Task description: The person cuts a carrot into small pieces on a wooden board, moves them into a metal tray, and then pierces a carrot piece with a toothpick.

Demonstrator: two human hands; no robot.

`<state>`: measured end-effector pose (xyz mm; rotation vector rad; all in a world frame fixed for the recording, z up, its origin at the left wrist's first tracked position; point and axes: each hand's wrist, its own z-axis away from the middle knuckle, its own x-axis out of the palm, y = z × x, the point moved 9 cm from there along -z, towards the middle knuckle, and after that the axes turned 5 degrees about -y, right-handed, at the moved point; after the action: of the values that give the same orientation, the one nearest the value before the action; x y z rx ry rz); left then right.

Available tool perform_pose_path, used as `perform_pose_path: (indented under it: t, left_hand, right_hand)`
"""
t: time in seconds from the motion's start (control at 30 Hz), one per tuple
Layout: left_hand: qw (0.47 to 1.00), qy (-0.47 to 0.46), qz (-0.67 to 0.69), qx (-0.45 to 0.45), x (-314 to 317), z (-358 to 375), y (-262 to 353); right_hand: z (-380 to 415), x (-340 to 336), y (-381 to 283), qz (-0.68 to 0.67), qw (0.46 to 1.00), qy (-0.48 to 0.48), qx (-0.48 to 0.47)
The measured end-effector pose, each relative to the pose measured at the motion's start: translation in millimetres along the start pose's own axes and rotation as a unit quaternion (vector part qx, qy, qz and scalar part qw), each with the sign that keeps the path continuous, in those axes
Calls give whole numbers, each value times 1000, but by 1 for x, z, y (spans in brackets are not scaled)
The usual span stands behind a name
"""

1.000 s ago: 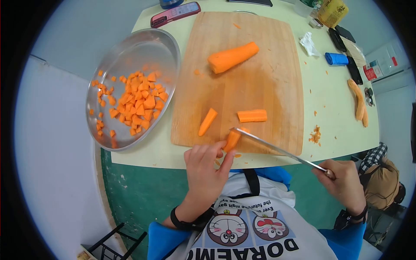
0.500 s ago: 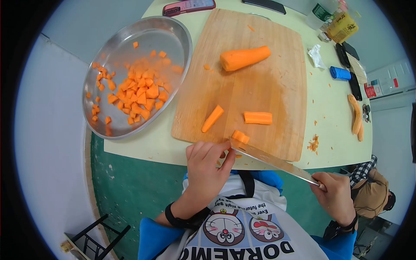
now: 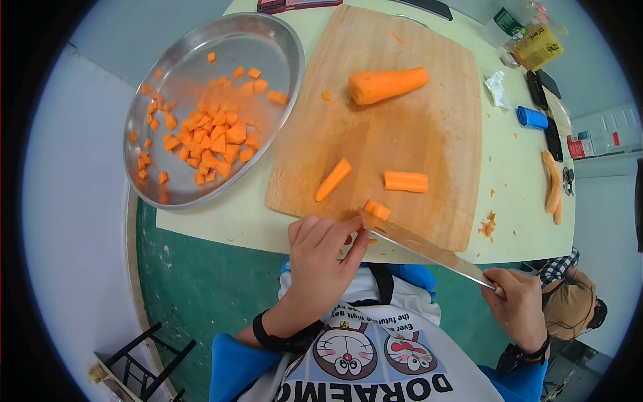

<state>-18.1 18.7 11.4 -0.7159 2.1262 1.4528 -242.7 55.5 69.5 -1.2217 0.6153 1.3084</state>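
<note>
My right hand [image 3: 514, 298] is closed around the handle of a knife [image 3: 429, 249], whose blade slants up to the left over the front edge of the wooden cutting board [image 3: 301, 154]. My left hand [image 3: 326, 251] has its fingers pinched by the blade's tip; what they hold is too small to name. Small carrot pieces [image 3: 377, 210] touch the far side of the blade. Farther back on the board lie a carrot stick [image 3: 333, 179], a thicker cut length [image 3: 406, 181] and a large peeled carrot [image 3: 388, 86].
A metal tray [image 3: 284, 53] with several carrot cubes [image 3: 218, 137] stands left of the board. Right of it are peel scraps [image 3: 487, 225], crumpled tissue [image 3: 496, 88], a blue roll [image 3: 532, 117], more carrot [image 3: 552, 186] and bottles [image 3: 504, 25]. A person [image 3: 570, 301] is at the lower right.
The view has shifted slightly, so the board and tray sit a little differently in the frame. Both hands and the knife keep nearly the same pose.
</note>
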Motion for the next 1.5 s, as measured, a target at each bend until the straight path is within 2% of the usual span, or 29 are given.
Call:
perform_pose_path:
  t: [0.57,0.83,1.17,1.23,1.5]
  left_hand:
    - [1000,11,-3,8,0,0,1]
    - [1000,12,-2,11,1,0,0]
    - [999,23,10,29,2,1,-1]
    - [999,26,10,34,1,1,0]
    - [999,23,2,36,1,0,2]
  right_hand:
    - [0,2,0,-7,1000,0,9]
    - [-5,7,2,-6,998,-57,37]
    - [-11,5,3,-32,994,-83,63]
    - [-12,9,4,-2,987,-134,85]
    - [-13,11,2,-2,990,-123,69]
